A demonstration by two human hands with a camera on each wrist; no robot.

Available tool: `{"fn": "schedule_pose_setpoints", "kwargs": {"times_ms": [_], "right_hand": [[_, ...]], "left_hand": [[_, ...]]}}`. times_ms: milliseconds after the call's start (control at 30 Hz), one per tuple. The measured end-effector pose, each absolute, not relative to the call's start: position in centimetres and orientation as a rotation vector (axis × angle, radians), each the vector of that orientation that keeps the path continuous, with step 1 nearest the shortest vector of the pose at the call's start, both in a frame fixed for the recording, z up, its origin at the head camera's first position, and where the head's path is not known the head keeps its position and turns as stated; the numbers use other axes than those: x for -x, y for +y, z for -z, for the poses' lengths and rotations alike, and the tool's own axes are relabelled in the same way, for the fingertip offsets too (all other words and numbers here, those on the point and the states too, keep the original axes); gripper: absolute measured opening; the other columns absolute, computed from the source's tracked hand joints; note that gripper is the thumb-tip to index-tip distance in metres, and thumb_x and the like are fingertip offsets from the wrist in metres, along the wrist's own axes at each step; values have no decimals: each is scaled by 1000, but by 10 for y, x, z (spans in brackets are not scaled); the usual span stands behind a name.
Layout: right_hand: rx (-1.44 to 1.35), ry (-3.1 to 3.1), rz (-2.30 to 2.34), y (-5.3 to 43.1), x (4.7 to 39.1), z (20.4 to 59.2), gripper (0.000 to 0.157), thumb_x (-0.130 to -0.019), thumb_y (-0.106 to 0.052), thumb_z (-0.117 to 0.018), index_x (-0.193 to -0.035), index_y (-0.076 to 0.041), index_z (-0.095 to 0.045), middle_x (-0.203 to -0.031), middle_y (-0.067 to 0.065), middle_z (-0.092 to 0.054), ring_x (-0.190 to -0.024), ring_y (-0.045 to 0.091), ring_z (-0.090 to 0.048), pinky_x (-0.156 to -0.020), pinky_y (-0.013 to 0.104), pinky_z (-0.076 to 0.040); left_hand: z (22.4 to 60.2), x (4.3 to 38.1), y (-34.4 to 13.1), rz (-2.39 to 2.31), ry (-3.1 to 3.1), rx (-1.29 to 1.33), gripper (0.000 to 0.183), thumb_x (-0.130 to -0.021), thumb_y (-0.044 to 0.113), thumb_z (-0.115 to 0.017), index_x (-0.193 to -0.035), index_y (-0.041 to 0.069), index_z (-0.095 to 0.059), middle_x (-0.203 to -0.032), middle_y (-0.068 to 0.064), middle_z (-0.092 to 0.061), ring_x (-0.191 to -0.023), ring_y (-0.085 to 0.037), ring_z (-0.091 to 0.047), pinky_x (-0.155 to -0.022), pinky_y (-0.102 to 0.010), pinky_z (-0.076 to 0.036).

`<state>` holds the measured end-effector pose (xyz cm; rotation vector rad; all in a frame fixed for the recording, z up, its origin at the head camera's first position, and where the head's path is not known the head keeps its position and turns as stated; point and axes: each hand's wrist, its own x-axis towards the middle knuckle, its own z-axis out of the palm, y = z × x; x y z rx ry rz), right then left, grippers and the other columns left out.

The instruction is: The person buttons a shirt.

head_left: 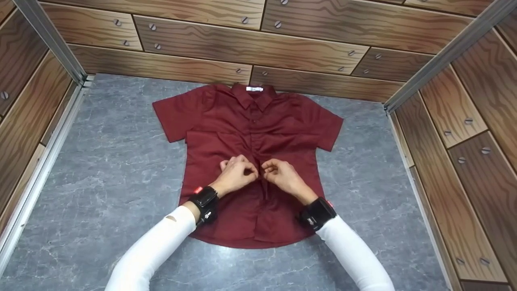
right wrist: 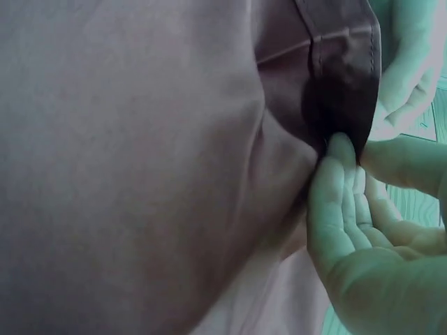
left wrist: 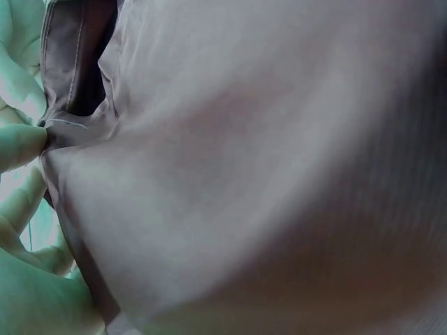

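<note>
A dark red short-sleeved button-up shirt (head_left: 214, 149) lies front up, its collar (head_left: 260, 99) at the far side and its curved hem toward me. Over the middle of its front, my left hand (head_left: 236, 173) and right hand (head_left: 282, 176) face each other across the button placket. In the left wrist view, the thumb and fingers of my left hand (left wrist: 24, 209) pinch the shirt's edge at a pale thread. The right wrist view has my right hand (right wrist: 370, 258) pinching the stitched placket edge (right wrist: 356, 84) between thumb and fingertips. No button shows at the pinched spot.
The shirt is spread on a grey marbled surface (head_left: 117, 161). Wood-patterned panels (head_left: 250, 44) stand behind it and on both sides, with metal rails (head_left: 40, 178) along the corners. Each wrist wears a black strapped device (head_left: 319, 212) below a white sleeve.
</note>
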<state>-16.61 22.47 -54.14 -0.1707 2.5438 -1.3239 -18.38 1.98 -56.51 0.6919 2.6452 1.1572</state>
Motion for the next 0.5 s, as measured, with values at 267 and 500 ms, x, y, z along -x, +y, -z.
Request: {"fn": "schedule_pose_setpoints", "kwargs": {"times_ms": [267, 500], "right_hand": [[208, 2567, 1388, 223, 165, 543, 19, -91, -1, -72, -110, -3, -72, -104, 9, -74, -94, 25, -73, -83, 33, -57], [260, 2593, 1395, 222, 163, 543, 17, -92, -3, -73, -110, -4, -73, -103, 8, -75, -91, 23, -74, -81, 32, -57]], "left_hand": [[565, 184, 23, -1132, 2667, -696, 10, -88, 25, -73, -92, 19, -81, -101, -1, -61, -101, -27, -54, -97, -56, -27], [567, 184, 27, -1111, 2727, -655, 11, -87, 23, -71, -88, 18, -80, -97, -1, -62, -98, -27, -55, -96, -56, -29]]}}
